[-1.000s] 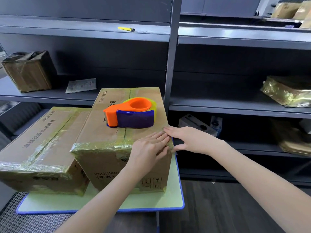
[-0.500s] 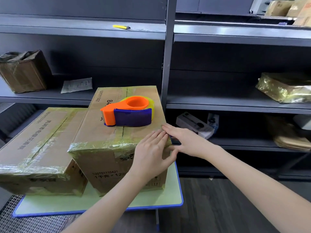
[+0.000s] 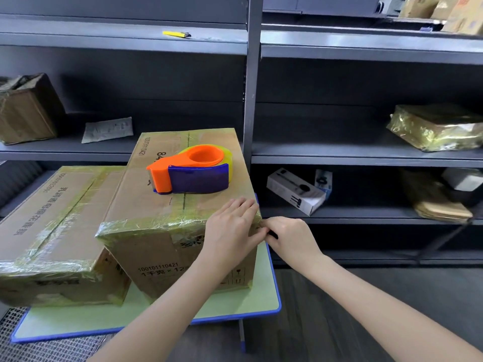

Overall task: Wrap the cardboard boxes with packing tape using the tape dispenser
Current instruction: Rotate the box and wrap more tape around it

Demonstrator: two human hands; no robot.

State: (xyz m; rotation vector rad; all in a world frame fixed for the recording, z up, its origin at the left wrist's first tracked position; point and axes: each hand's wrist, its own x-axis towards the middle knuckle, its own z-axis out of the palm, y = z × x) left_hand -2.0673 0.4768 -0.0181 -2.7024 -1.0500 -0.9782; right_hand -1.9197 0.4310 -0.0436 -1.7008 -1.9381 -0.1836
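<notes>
A cardboard box (image 3: 146, 205) with yellowish tape around its near end stands on a small green table (image 3: 235, 304). An orange and blue tape dispenser (image 3: 190, 173) lies on top of the box, untouched. My left hand (image 3: 232, 228) lies flat over the box's near right top corner, fingers straight and pressing the tape. My right hand (image 3: 290, 236) is at the box's right side just below that corner, its fingertips against the taped edge. A second, flatter taped box (image 3: 52, 218) lies to the left, touching the first.
Grey metal shelving stands close behind, its upright post (image 3: 251, 100) right behind the box. On the shelves are a worn box (image 3: 26, 108), a yellow cutter (image 3: 175, 34), a small white carton (image 3: 295, 190) and a gold-wrapped parcel (image 3: 439, 126). Dark floor lies to the right.
My right hand has slid from the box's top right edge down onto its right side near the corner. My left hand has shifted slightly right over the corner. The dispenser stays put.
</notes>
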